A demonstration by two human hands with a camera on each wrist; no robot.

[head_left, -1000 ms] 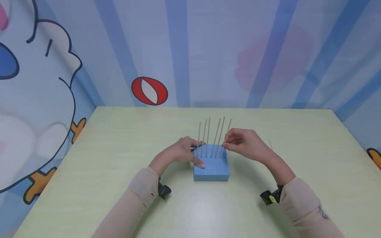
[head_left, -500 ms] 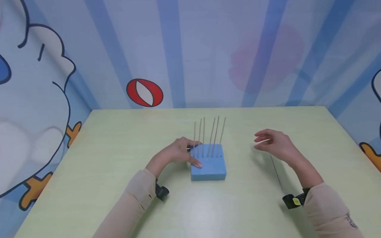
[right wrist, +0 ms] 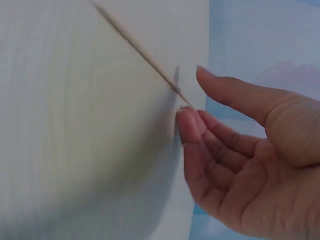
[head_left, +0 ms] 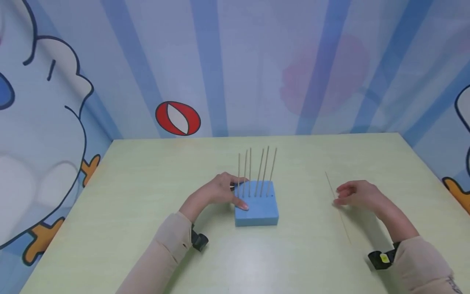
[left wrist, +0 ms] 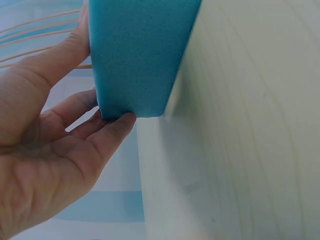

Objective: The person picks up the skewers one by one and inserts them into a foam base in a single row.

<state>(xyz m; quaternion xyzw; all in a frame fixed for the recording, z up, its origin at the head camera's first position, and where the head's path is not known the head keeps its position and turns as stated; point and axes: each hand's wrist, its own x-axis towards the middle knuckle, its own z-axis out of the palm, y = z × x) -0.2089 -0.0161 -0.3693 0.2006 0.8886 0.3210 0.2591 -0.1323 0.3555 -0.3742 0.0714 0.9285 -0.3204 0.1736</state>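
Note:
A blue foam block (head_left: 258,212) sits mid-table, with several thin wooden sticks (head_left: 273,167) standing in a row in its top. My left hand (head_left: 219,190) grips the block's left side, thumb on the upper face; in the left wrist view its fingertips touch the foam (left wrist: 142,55). On the right, one loose wooden stick (head_left: 344,224) lies slanted on the table. My right hand (head_left: 361,196) is beside its middle part. The right wrist view shows the thumb apart from the bent fingers, whose tips are close to the stick (right wrist: 137,47); whether they touch it I cannot tell.
The pale yellow-green table (head_left: 154,163) ends at a blue striped backdrop (head_left: 242,73) with printed cartoon figures. A small hole (head_left: 272,196) shows in the block's top, right of the last standing stick. Both wrists carry small black cameras.
My right hand has let go of the rightmost standing stick and moved right, then down to the loose stick on the table. My left hand keeps its hold on the block.

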